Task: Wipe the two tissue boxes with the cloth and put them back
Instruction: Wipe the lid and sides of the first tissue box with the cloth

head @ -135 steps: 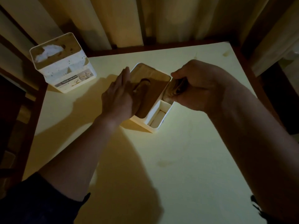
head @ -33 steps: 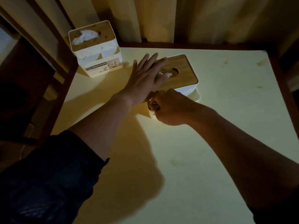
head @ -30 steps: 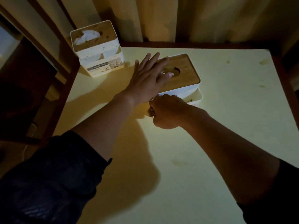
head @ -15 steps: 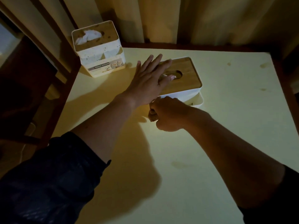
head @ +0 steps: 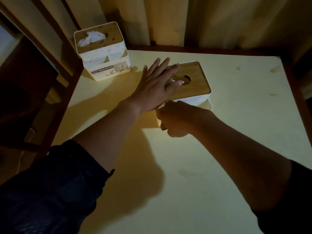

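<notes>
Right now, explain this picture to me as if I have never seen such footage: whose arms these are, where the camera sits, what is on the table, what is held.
There is no machine here. A person wears a camera on the head, looking down at their own two arms. The left hand lies flat, fingers straight, on the wooden lid of the near tissue box, steadying it. The right hand has a curled grip on a small cloth, mostly hidden, at the box's near white side. A second tissue box, labelled "tissue holder", stands at the far left corner of the pale table, apart from the hands.
</notes>
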Motion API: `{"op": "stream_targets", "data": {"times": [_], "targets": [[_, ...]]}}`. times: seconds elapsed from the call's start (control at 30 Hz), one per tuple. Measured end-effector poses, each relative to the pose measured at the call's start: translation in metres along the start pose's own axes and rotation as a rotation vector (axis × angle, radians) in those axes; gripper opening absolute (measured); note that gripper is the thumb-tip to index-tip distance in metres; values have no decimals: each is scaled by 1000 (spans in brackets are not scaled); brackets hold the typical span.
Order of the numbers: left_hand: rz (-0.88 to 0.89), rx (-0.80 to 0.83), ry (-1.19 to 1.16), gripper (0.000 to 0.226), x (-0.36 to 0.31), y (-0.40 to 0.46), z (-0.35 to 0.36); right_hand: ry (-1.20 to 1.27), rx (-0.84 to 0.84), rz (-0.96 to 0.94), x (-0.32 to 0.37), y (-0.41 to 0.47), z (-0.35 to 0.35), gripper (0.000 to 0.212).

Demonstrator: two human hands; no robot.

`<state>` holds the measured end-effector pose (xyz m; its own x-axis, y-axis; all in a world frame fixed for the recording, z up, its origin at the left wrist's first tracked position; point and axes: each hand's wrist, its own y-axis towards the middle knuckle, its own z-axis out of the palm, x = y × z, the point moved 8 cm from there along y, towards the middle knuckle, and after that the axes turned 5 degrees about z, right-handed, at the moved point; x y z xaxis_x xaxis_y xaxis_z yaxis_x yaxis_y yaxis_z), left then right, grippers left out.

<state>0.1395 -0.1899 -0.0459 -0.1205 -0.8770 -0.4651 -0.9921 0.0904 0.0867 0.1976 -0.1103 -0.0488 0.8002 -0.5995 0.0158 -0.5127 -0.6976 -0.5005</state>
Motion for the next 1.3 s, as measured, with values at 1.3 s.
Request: {"op": "stream_targets", "data": {"times": [1.3], "targets": [[25, 2, -39, 57, -3, -2, -1, -20, -561, 165, -55, -62, -6, 11]]}}
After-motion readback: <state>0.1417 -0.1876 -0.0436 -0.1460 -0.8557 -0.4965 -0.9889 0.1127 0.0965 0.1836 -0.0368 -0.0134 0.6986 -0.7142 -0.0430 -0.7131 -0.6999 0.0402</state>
